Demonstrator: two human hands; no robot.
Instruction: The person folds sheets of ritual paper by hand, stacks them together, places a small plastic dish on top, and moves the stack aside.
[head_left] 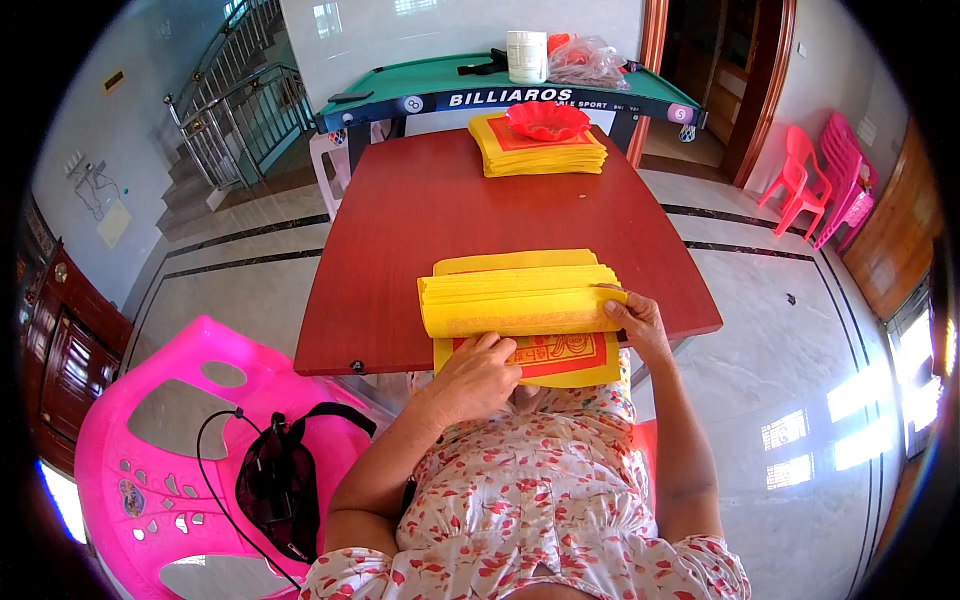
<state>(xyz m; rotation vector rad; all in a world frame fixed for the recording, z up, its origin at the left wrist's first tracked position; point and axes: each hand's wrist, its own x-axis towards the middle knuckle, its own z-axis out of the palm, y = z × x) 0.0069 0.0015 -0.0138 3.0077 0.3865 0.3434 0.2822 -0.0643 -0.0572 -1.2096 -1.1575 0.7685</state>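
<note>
A thick bundle of yellow joss paper (520,300) lies folded over at the near edge of the red-brown table (420,205). Below the fold hangs a flat part with a red printed panel (575,358), jutting past the table edge over my lap. My right hand (640,322) pinches the right end of the folded sheets between thumb and fingers. Curled fingers of my left hand (474,378) press at the lower edge of the fold, over the left side of the printed part; their tips are partly hidden.
Farther back on the table, a red scalloped dish (548,120) sits on another yellow paper stack (540,160). Behind stands a billiard table (420,92) with a white tub (526,57). A pink chair (110,450) at my left holds a black mesh bag (280,485) with a cable.
</note>
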